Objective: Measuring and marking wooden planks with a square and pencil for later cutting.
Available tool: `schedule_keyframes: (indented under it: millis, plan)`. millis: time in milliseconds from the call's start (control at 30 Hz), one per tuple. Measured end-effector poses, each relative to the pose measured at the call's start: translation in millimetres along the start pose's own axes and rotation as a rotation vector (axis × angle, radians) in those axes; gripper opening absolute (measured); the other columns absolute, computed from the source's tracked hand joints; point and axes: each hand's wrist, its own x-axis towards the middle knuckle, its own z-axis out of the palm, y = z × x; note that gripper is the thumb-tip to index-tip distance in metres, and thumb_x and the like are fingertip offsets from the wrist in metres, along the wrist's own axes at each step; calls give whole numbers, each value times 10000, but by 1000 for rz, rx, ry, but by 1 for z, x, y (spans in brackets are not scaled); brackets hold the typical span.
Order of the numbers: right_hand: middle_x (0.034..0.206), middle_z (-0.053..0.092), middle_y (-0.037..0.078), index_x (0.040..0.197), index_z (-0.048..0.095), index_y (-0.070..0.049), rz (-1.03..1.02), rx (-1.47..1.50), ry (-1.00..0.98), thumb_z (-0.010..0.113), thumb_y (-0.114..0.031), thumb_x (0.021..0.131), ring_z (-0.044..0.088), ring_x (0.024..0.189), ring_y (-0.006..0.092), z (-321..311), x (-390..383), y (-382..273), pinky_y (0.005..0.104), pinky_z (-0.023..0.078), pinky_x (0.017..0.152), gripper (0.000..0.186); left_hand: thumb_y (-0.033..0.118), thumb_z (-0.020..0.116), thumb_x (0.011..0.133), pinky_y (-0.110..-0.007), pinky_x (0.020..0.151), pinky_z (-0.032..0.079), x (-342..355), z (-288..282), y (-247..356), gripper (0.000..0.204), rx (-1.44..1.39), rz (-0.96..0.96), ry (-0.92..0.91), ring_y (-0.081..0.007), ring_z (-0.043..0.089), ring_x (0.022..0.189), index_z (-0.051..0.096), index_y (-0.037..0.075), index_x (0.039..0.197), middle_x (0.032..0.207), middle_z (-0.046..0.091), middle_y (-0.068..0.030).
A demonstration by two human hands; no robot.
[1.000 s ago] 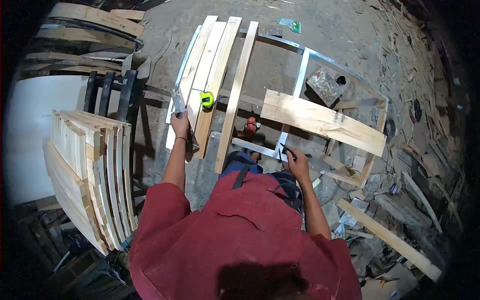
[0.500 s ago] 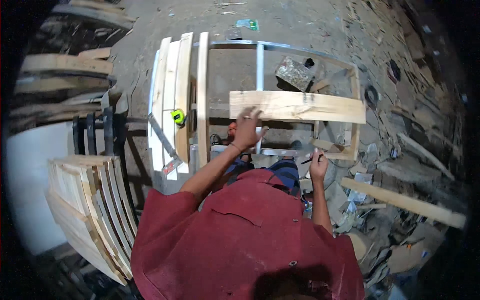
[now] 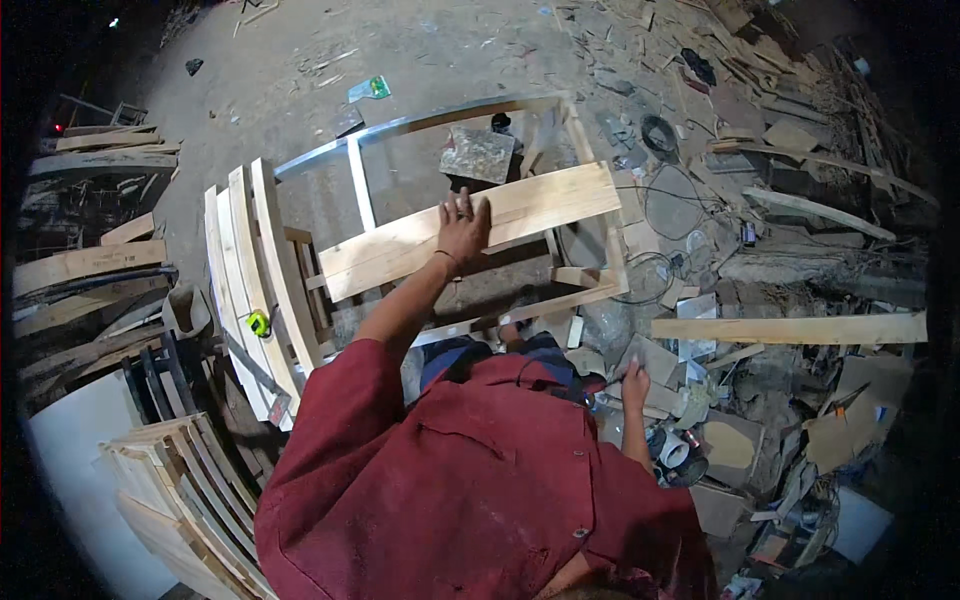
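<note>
The left hand (image 3: 465, 230) lies over the wide pale board (image 3: 560, 200), having left the dark metal rule (image 3: 262, 375) that it holds one second earlier. The board rests slantwise across the open rectangular frame (image 3: 361, 185), its left end beyond the crossbar and near the narrow planks (image 3: 280, 250). The left hand is back upward, its fingers slightly spread and reaching the board's far edge; whether they curl under to clasp it cannot be told. The right hand (image 3: 635, 385), near the frame half a second earlier with a dark, pen-like tool, is now lowered at the person's right side, well apart from the board and short of the loose plank (image 3: 790, 329). Its grip cannot be told, and the tool is not discernible. The rule and the yellow-green tape measure (image 3: 259, 323) lie on the narrow planks, clear of both hands. Judged from this change, handling centres on the wide board, attended by the left hand alone, while the measuring tools are set aside.
</note>
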Motion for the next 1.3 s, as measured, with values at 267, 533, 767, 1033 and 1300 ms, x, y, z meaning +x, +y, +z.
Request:
schedule_keyframes:
  millis: [267, 533, 767, 1033, 1300]
  plan:
    - [656, 659, 134, 784, 714, 1, 194, -540, -23, 518, -563, 1019, 620, 524, 246, -21, -24, 208, 417, 452, 459, 641, 414, 750, 704, -657, 1149, 230, 12, -25, 13, 1046, 17, -19, -76, -492, 391, 1334, 287, 138, 1601, 1453, 439, -302]
    - [683, 698, 111, 732, 716, -12, 261, 73, -215, 431, -522, 1046, 656, 574, 263, -31, 91, 141, 379, 511, 547, 663, 302, 671, 788, -637, 1145, 242, 16, -15, 22, 834, 31, -45, -2, -475, 414, 1306, 387, 153, 1558, 1446, 443, -284]
    - [766, 701, 113, 839, 716, 0, 198, 241, -268, 456, -510, 1053, 668, 653, 221, -18, 161, 73, 346, 549, 575, 611, 410, 712, 808, -638, 1116, 265, 17, -18, 19, 875, 109, -59, -91, -490, 417, 1318, 355, 186, 1574, 1445, 457, -286]
    - [756, 706, 133, 848, 709, 14, 340, 260, -236, 492, -550, 1029, 668, 604, 232, -33, 143, 118, 352, 541, 509, 631, 401, 813, 684, -591, 852, 464, -32, -36, 63, 902, -22, 293, -336, -456, 558, 1108, 409, 148, 1449, 1193, 567, -262]
    - [741, 674, 136, 863, 680, 45, 545, 282, -205, 495, -506, 1035, 662, 579, 251, -32, 95, 131, 360, 534, 488, 606, 377, 927, 685, -413, 954, 499, 63, -55, -35, 785, -780, 19, -595, -301, 628, 1125, 595, 111, 1345, 1246, 669, -145]
